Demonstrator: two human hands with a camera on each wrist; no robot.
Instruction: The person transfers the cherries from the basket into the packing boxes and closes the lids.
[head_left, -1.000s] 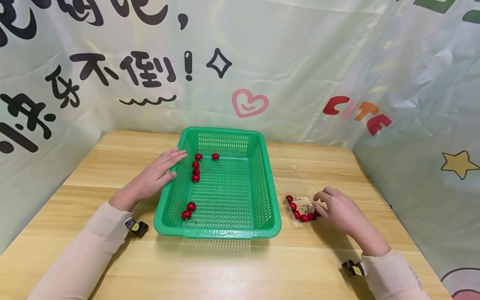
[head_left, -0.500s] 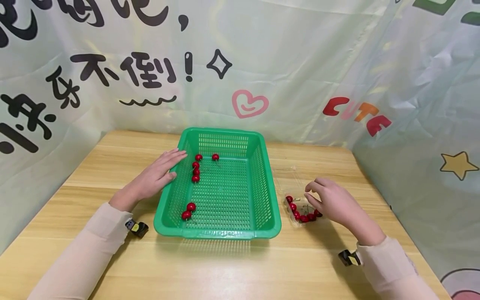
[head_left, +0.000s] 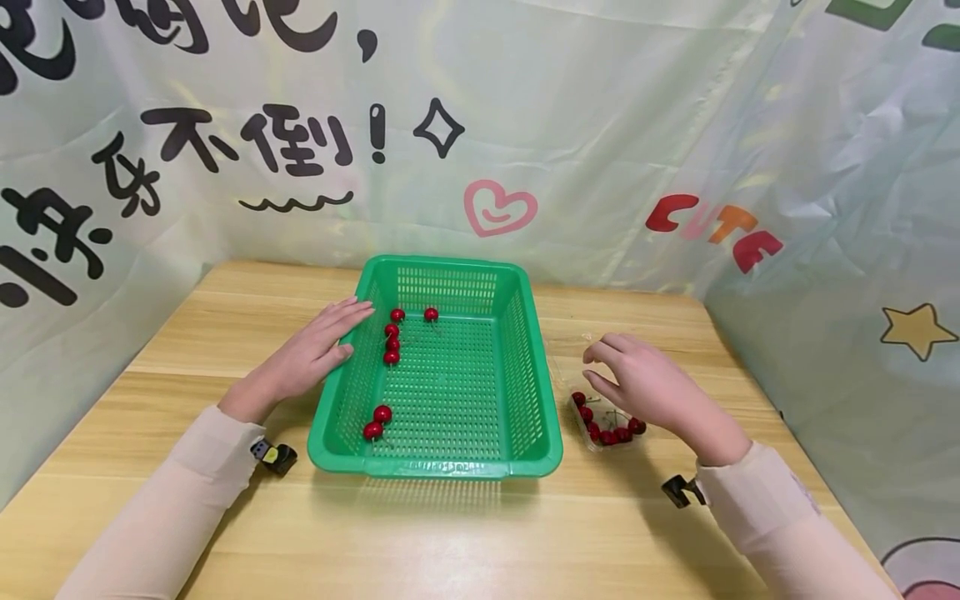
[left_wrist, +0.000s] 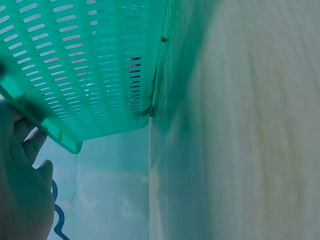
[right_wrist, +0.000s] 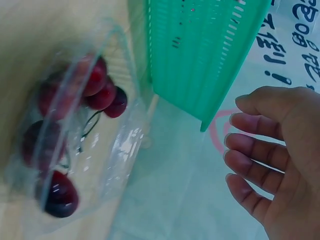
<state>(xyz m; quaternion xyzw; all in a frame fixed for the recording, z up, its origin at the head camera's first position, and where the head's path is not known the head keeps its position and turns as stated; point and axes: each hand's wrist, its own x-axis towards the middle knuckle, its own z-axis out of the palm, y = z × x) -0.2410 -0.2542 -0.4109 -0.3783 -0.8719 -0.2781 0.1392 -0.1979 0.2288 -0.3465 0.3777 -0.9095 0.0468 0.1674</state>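
My left hand rests with outstretched fingers on the left rim of a green plastic basket. In the basket, several red cherries lie along the left side, and one sits at the back. To the right of the basket is a small clear plastic box with several stemmed cherries along its sides. Over that box hovers my right hand, holding nothing. Its fingers are loosely bent and the thumb stands apart, as the right wrist view shows. Part of the box is hidden under this hand in the head view.
The basket and box stand on a light wooden table. Printed cloth hangs behind the table and along both sides. A small black device is at the left wrist, and another black device at the right.
My right hand has lifted from the right end of the plastic box and moved left and away from me, uncovering the cherries there. My left hand and the basket stay put.
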